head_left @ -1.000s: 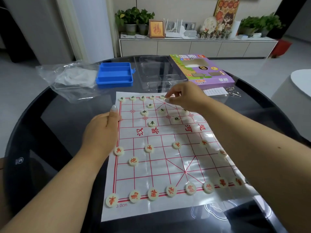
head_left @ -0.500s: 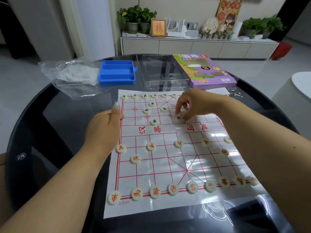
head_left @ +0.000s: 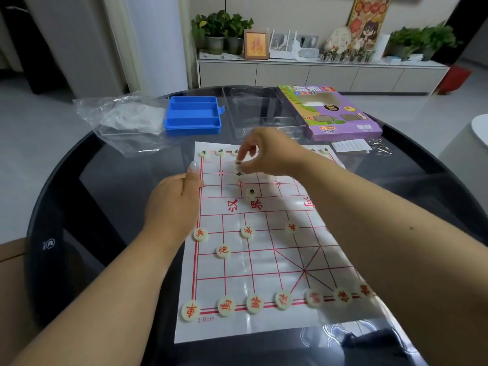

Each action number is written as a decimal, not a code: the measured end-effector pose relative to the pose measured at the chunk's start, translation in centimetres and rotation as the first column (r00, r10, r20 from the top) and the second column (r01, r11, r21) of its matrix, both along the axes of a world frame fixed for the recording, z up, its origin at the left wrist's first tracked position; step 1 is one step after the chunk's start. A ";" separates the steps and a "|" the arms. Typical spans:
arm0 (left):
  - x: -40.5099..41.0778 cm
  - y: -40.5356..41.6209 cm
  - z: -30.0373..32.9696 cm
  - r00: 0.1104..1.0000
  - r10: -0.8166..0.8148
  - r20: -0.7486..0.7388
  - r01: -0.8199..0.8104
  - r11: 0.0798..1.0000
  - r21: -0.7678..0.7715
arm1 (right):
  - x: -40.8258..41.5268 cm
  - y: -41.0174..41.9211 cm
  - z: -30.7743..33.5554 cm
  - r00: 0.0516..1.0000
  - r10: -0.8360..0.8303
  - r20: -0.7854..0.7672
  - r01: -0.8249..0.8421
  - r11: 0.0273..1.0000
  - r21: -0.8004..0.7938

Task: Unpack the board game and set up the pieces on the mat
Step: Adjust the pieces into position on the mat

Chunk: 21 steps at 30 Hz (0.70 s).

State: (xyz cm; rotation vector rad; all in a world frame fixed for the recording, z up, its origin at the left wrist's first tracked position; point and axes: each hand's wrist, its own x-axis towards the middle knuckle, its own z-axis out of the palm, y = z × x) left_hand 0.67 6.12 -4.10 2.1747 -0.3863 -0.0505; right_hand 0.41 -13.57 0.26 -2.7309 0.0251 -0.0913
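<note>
Worktop: dark round glass worktop, mat lying on it.
Right hand: my grip pinches a black-marked piece over the far rows.
Left hand: flat, pressing the mat edge.
Risk: I think my forearm may sweep placed pieces.

Both forearms are seen bare, with no sleeves, watch or rings worn. A long, pale glossy nail is shown on the left hand; a small dark mole is borne on the right forearm.

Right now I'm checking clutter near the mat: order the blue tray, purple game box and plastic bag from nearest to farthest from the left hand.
From the left hand:
1. Blue tray, straight beyond it.
2. Plastic bag, beyond, to the left.
3. Purple game box, far right.
</note>
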 end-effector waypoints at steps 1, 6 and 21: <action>0.0 0.0 -0.1 1.000 0.007 -0.002 -0.007 1.000 -0.002 | 0.8 0.9 -0.3 1.000 0.000 -0.001 0.000 1.000 -0.014; 0.2 0.0 -0.1 0.999 0.028 0.023 -0.027 0.999 -0.030 | 3.2 2.6 -2.0 0.999 -0.041 -0.026 0.038 0.994 -0.098; 0.0 0.2 0.3 0.998 0.054 0.010 -0.053 0.991 -0.124 | 0.5 0.0 -0.8 0.993 -0.070 -0.097 0.065 0.996 -0.056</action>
